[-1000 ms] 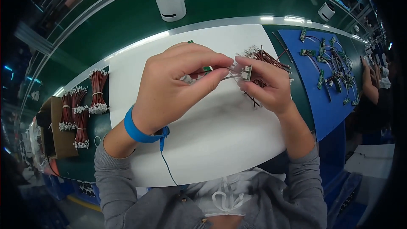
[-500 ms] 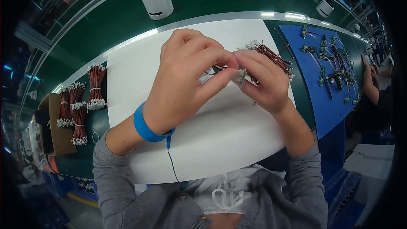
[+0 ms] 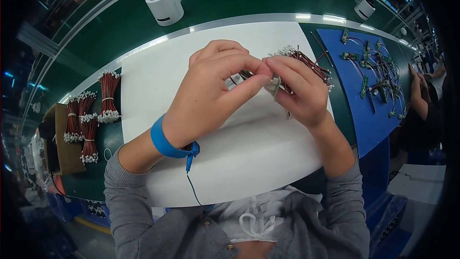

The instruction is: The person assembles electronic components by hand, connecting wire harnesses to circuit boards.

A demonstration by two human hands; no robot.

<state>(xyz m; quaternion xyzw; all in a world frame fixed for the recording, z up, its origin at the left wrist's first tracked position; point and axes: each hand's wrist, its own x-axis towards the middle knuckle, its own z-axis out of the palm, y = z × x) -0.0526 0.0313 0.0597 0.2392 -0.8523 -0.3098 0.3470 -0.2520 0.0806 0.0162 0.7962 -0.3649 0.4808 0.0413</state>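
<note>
Over the white sheet [image 3: 230, 163], my two hands meet at a small green circuit board [image 3: 275, 86] with a pale connector. My right hand [image 3: 304, 93] grips the board between thumb and fingers. The thumb and forefinger of my left hand [image 3: 206, 91] are pinched at the board's connector end, on a thin dark wire cable [image 3: 245, 74]. Fingertips hide the joint between cable and board. A blue wrist strap [image 3: 165, 139] with a cord is round my left wrist. Just beyond my right hand lies a loose pile of red-brown cables [image 3: 306, 64] with white plugs.
Tied cable bundles [image 3: 109, 98] stand at the left beside a cardboard box [image 3: 69, 139]. On the right, a blue mat [image 3: 347, 91] carries several wired circuit boards [image 3: 378, 69]. White devices [image 3: 165, 7] are at the back. Another person's arm [image 3: 419, 96] shows at far right.
My left hand has turned and lowered slightly, its fingers still pinched at the board. The board has tilted a little in my right hand. The back-left white device appears further left.
</note>
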